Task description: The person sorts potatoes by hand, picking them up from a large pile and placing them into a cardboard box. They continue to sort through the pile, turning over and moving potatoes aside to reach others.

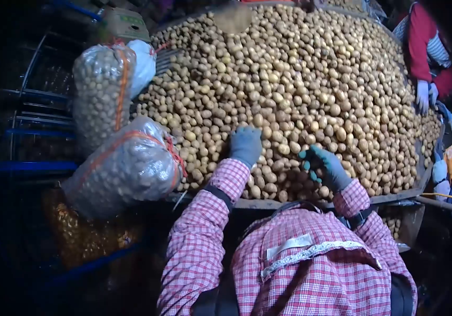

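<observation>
A broad heap of potatoes [299, 89] covers the table in front of me. My left hand [246, 146], in a grey-green glove, rests back-up on the heap near its front. Its fingertips point down among the potatoes, so whether they grip one is hidden. A single potato [258, 120] lies just beyond those fingertips. To the right, my right hand [325, 167] is bent over the potatoes near the front edge. Its teal-tipped fingers are curled but apart, with no potato visible between them.
Left of the heap stand a filled clear sack [99, 89] and a tied sack [128, 166] leaning over the edge, with a white sack [143, 66] behind. A cardboard box [125, 25] sits farther back. At the right, a co-worker's gloved hand [422, 96] touches the heap. The table's rim [252, 203] runs before me.
</observation>
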Demonstrator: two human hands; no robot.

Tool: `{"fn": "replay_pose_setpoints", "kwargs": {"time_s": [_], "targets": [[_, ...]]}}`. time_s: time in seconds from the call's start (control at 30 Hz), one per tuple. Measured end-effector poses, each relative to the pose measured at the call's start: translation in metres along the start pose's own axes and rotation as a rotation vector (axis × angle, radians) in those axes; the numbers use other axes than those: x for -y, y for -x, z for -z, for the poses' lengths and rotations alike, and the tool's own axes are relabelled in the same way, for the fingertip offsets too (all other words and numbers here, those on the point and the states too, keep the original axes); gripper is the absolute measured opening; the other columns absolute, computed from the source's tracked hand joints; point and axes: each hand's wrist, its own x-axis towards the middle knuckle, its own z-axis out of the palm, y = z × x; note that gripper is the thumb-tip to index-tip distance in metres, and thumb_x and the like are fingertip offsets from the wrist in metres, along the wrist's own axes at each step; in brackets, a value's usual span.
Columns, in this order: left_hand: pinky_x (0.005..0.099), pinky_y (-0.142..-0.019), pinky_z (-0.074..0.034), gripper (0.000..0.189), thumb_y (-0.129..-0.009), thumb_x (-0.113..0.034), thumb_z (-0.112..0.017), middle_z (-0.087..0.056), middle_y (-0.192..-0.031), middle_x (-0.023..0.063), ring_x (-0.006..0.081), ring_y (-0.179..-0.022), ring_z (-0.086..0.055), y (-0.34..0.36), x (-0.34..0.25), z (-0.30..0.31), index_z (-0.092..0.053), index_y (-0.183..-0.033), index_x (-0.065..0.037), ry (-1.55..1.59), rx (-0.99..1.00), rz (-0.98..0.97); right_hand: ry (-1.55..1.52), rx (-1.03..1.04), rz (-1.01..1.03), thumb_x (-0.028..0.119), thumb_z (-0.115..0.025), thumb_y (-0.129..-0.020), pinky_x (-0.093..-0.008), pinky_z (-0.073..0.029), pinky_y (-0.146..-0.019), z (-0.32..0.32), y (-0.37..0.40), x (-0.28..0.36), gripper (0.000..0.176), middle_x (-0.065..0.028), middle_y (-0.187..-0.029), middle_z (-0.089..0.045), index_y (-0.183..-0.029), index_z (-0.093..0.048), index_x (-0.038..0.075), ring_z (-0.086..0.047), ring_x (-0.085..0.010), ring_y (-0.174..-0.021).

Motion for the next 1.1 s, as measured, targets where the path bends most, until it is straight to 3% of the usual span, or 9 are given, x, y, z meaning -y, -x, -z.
{"fn": "replay_pose_setpoints", "kwargs": {"time_s": [0.2, 0.43, 0.47, 0.57, 0.67, 0.7, 0.8, 0.93, 1.1], "targets": [[0.0481, -0.089, -0.053, 0.018, -0.089, -0.014, -0.064, -0.066, -0.107, 0.0141, 0.0364, -0.104, -0.063, 0.007, -0.007, 0.005, -0.071, -0.105, -0.015, 0.293, 0.073, 0.007, -0.009, 0.007, 0.049, 0.046, -0.056, -0.105, -0.0240, -0.039, -0.043, -0.015, 0.014, 0.001, 0.048, -0.0062, -0.078, -0.068, -0.113, -0.070, 0.001, -0.056, -0.0119, -0.052], [0.0473, -0.093, -0.051, 0.023, -0.086, -0.022, -0.064, -0.070, -0.106, 0.0114, 0.0339, -0.100, -0.067, 0.005, 0.006, 0.002, -0.069, -0.107, -0.014, 0.078, 0.176, -0.144, 0.123, 0.023, 0.250, 0.037, -0.052, -0.108, -0.0240, -0.042, -0.045, -0.015, 0.029, -0.011, 0.042, -0.0061, -0.083, -0.068, -0.113, -0.070, -0.001, -0.057, -0.0119, -0.056], [0.0471, -0.090, -0.053, 0.021, -0.086, -0.019, -0.065, -0.072, -0.101, 0.0134, 0.0354, -0.096, -0.069, 0.004, 0.006, 0.003, -0.068, -0.106, -0.012, 0.130, 0.201, -0.122, -0.080, -0.002, 0.145, 0.035, -0.052, -0.108, -0.0231, -0.042, -0.045, -0.017, 0.031, -0.011, 0.040, -0.0055, -0.083, -0.068, -0.115, -0.070, 0.000, -0.058, -0.0110, -0.057], [0.0448, -0.089, -0.055, 0.027, -0.086, -0.019, -0.067, -0.073, -0.112, 0.0147, 0.0345, -0.102, -0.071, 0.005, 0.006, 0.043, -0.070, -0.113, -0.015, 0.501, 0.421, 0.070, -0.015, -0.006, 0.205, 0.036, -0.053, -0.108, -0.0216, -0.042, -0.046, -0.021, 0.043, -0.011, 0.041, -0.0043, -0.082, -0.068, -0.116, -0.070, 0.000, -0.057, -0.0093, -0.056], [0.0323, -0.084, -0.056, 0.036, -0.084, -0.014, -0.078, -0.074, -0.102, 0.0080, 0.0172, -0.091, -0.070, -0.004, 0.010, 0.051, -0.068, -0.118, -0.007, 0.981, 0.405, 0.191, -0.089, -0.068, 0.115, 0.043, -0.052, -0.108, -0.0209, -0.041, -0.048, -0.021, 0.039, -0.018, 0.049, -0.0033, -0.076, -0.067, -0.118, -0.070, -0.001, -0.052, -0.0084, -0.052], [0.0267, -0.084, -0.056, 0.035, -0.084, -0.005, -0.079, -0.071, -0.101, 0.0030, 0.0101, -0.090, -0.066, -0.006, 0.000, 0.054, -0.067, -0.117, -0.002, 1.304, 0.356, 0.174, -0.069, -0.056, 0.122, 0.046, -0.051, -0.108, -0.0210, -0.040, -0.047, -0.023, 0.042, -0.018, 0.052, -0.0035, -0.076, -0.067, -0.118, -0.070, -0.001, -0.052, -0.0081, -0.052], [0.0291, -0.090, -0.058, 0.033, -0.087, -0.001, -0.078, -0.072, -0.108, 0.0060, 0.0138, -0.097, -0.068, -0.003, -0.043, 0.087, -0.067, -0.118, -0.002, 1.589, 0.423, 0.035, -0.028, 0.016, 0.054, 0.055, -0.047, -0.107, -0.0213, -0.037, -0.046, -0.025, 0.044, -0.013, 0.059, -0.0069, -0.076, -0.068, -0.119, -0.069, 0.002, -0.053, -0.0090, -0.054], [0.0277, -0.091, -0.056, 0.040, -0.093, -0.006, -0.075, -0.072, -0.114, 0.0050, 0.0130, -0.102, -0.068, 0.010, -0.114, 0.102, -0.064, -0.131, -0.001, 1.621, 0.495, -0.185, -0.192, 0.166, 0.131, 0.061, -0.046, -0.106, -0.0233, -0.042, -0.046, -0.012, 0.064, -0.015, 0.063, -0.0124, -0.079, -0.070, -0.117, -0.067, 0.002, -0.058, -0.0115, -0.056], [0.0284, -0.095, -0.054, 0.038, -0.097, -0.010, -0.069, -0.073, -0.118, 0.0061, 0.0141, -0.106, -0.069, 0.024, -0.181, 0.110, -0.066, -0.133, 0.000, 1.703, 0.709, -0.100, -0.236, 0.037, 0.255, 0.055, -0.054, -0.105, -0.0246, -0.047, -0.047, 0.033, 0.104, -0.037, 0.055, -0.0118, -0.085, -0.072, -0.111, -0.066, 0.002, -0.065, -0.0160, -0.061]]}}
